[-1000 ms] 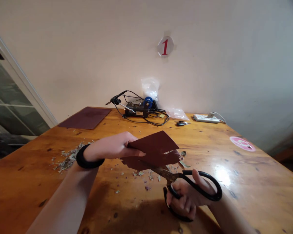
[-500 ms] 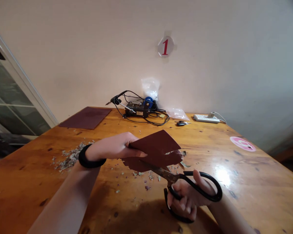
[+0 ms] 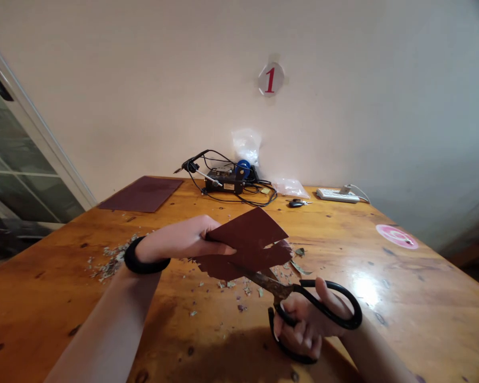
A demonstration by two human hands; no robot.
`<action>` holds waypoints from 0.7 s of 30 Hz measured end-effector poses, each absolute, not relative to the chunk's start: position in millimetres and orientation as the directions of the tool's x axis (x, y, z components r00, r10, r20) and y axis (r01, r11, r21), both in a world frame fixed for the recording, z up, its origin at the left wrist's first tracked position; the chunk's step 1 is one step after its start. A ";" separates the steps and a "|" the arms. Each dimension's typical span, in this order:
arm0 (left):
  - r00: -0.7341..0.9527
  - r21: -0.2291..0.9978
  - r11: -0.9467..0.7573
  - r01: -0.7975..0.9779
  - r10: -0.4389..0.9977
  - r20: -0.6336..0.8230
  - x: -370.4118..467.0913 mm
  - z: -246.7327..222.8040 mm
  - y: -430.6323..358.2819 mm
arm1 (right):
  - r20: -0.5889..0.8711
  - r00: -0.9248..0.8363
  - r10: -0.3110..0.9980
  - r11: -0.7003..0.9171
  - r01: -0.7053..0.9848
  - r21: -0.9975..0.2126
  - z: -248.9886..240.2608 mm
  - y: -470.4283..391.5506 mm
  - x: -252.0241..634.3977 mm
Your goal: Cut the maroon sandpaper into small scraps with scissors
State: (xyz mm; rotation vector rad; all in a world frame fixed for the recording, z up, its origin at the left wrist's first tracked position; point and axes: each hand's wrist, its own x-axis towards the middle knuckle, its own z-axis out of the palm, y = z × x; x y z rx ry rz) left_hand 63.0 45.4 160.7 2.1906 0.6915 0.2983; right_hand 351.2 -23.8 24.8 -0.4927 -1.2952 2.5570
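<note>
Pinched between the thumb and fingers of my left hand (image 3: 195, 238) is a dark red-brown sheet (image 3: 251, 234), held tilted above the table. Its near and right edges are ragged, with a slit at the right. My right hand (image 3: 303, 322) grips a pair of scissors (image 3: 281, 290) with big black loop handles and rusty-looking blades. The blades point left and lie against the sheet's near edge; their tips are partly hidden there. Small paper scraps (image 3: 241, 307) are scattered on the wooden table (image 3: 175, 340) beneath.
A heap of shredded bits (image 3: 112, 260) lies left of my wrist. At the back are another dark red sheet (image 3: 141, 193), a soldering station (image 3: 223, 181) with cables, clear plastic bags (image 3: 246, 146), a small black tool (image 3: 298, 202) and a power strip (image 3: 337, 195). A pink round sticker (image 3: 397, 235) is at right.
My left hand and the sheet have shifted slightly left, away from the scissor handles. My right hand and the scissors have hardly moved.
</note>
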 end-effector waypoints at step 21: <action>0.838 0.793 -0.498 0.351 0.545 -0.029 62.5 161.2 44.7 | -0.223 -0.910 0.350 -0.613 -0.042 -0.789 26.8 -22.2 354.5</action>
